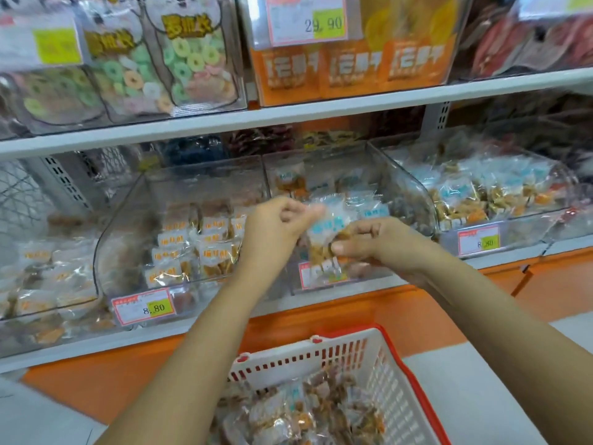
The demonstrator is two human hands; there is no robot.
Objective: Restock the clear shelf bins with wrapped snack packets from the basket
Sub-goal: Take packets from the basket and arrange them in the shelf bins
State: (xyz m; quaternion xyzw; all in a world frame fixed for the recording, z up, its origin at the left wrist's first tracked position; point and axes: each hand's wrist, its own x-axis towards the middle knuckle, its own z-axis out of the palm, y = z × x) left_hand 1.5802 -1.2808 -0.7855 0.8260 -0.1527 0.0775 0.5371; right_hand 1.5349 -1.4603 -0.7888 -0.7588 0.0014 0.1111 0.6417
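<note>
Both my hands are raised in front of the middle clear bin (pixel 404 191) on the lower shelf. My left hand (pixel 276 229) pinches the top edge of a clear snack packet (pixel 327 232) with a blue label. My right hand (pixel 372 242) grips the same packet lower down, thumb on its front. More blue-label packets (pixel 362 200) lie in that bin behind my hands. Below, a white basket with a red rim (pixel 414 377) holds several wrapped packets (pixel 308 412).
A left bin (pixel 106 239) holds orange-label packets, a right bin (pixel 475 194) holds blue-label ones. Price tags (pixel 144 306) hang on the bin fronts. The upper shelf (pixel 288 114) carries bags of ring sweets and orange boxes. An orange shelf base runs below.
</note>
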